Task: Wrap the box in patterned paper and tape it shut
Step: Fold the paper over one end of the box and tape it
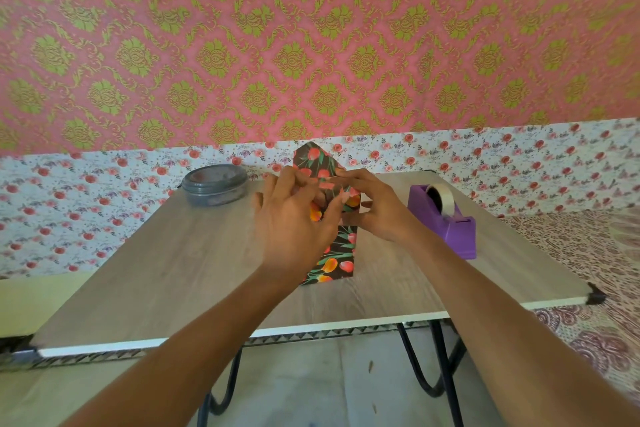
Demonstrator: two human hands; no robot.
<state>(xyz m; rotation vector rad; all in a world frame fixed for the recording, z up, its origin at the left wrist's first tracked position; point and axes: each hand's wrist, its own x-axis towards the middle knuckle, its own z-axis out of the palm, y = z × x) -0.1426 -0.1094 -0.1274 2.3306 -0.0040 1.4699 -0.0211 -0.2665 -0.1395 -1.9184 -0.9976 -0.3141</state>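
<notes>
A box wrapped in dark paper with red and orange tulips (pixel 337 253) stands on end in the middle of the wooden table (pixel 156 270). At its top a pointed flap of the same paper (pixel 313 158) sticks up. My left hand (pixel 294 222) covers the upper front of the box with its fingers curled on the folded paper. My right hand (pixel 374 208) holds the right side of the top, fingertips pinching the fold by the flap. The box's top face is hidden behind both hands.
A purple tape dispenser (pixel 446 222) with a roll of clear tape stands to the right of the box. A round grey lidded container (pixel 215 184) sits at the back left. The table's near edge (pixel 242 336) is close, with black metal legs below.
</notes>
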